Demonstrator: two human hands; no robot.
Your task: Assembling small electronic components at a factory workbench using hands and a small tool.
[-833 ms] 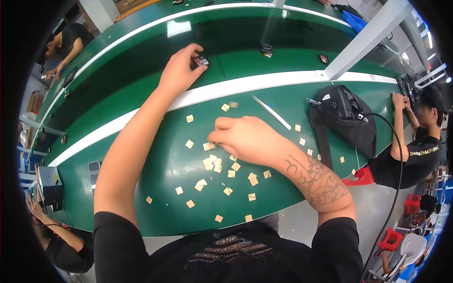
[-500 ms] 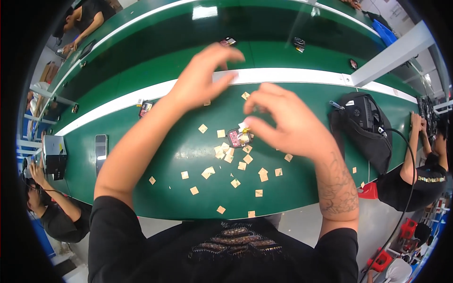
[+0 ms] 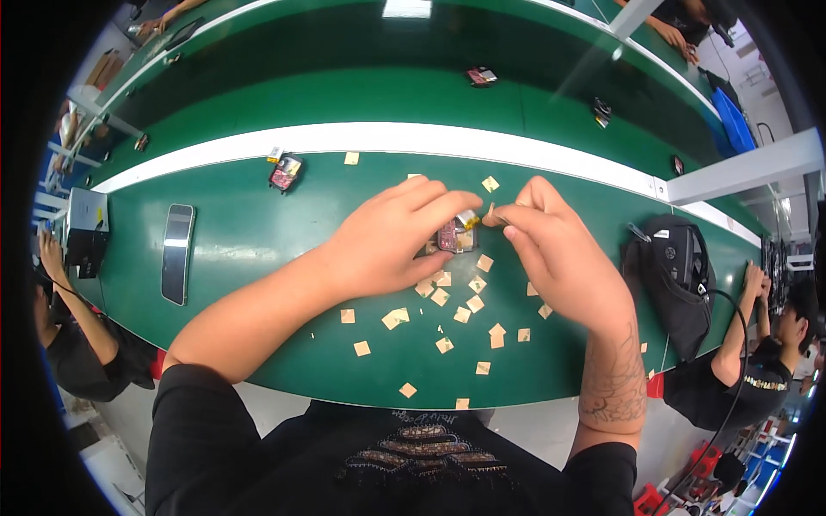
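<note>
My left hand [image 3: 387,236] rests on the green table with thumb and forefinger curled around a small dark-cased device [image 3: 447,239]. A red circuit board shows in the device's case, and a silver battery pack [image 3: 467,219] with yellow tape tilts up at its far edge. Just to the right, my right hand [image 3: 559,258] pinches a small tan sticker [image 3: 490,210] between thumb and forefinger, apart from the device. Several square tan stickers [image 3: 462,315] lie scattered over the tabletop below the hands.
Another device [image 3: 285,173] lies at the far left by the white rail [image 3: 361,136]. A phone [image 3: 178,254] is on the left, a black bag [image 3: 675,275] with a cable on the right. Beyond the rail, devices [image 3: 482,76] sit on a green belt. Co-workers sit at both sides.
My left hand has come down from near the rail to the device and grips it. My right hand has moved right, off the device, and now pinches a sticker. The view has shifted.
</note>
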